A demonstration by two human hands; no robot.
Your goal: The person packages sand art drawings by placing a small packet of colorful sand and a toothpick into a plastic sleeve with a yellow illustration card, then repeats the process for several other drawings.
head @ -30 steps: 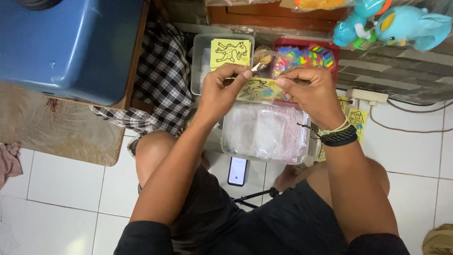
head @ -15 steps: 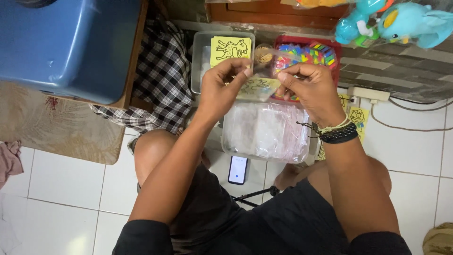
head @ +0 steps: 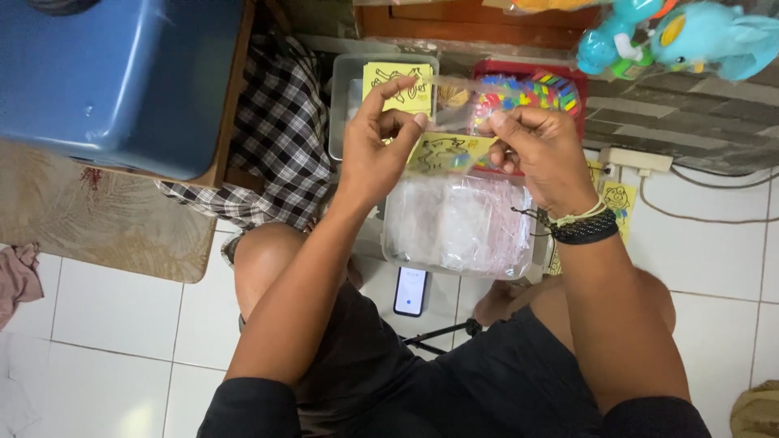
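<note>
A clear plastic sleeve point(head: 454, 122) with a small yellow picture card point(head: 442, 152) inside it is held up between both hands, above a clear tub point(head: 458, 223) full of more plastic sleeves that sits on the tiled floor point(head: 114, 341) between the person's knees. The left hand point(head: 377, 146) pinches the sleeve's upper left edge between thumb and fingers, the forefinger raised straight above the grip. The right hand point(head: 544, 154) is closed on the sleeve's right side, its fingertips curled in against the plastic; a dark braided wristband point(head: 584, 227) and a pale cord circle that wrist. Just behind the hands stands a grey tray point(head: 345, 105) holding another yellow card point(head: 398, 85), and beside it to the right a red tray point(head: 531, 81) packed with small bright multicoloured pieces. A few more yellow cards point(head: 617, 203) lie on the floor by the right wrist. A phone point(head: 411, 290) with a lit screen lies flat on the tiles just below the tub. To the left, a checked cloth point(head: 276, 138) hangs beside a large blue bin point(head: 122, 73). Two turquoise plastic toys point(head: 673, 36) sit at the upper right, and a white power strip point(head: 637, 158) rests on the floor near them.
</note>
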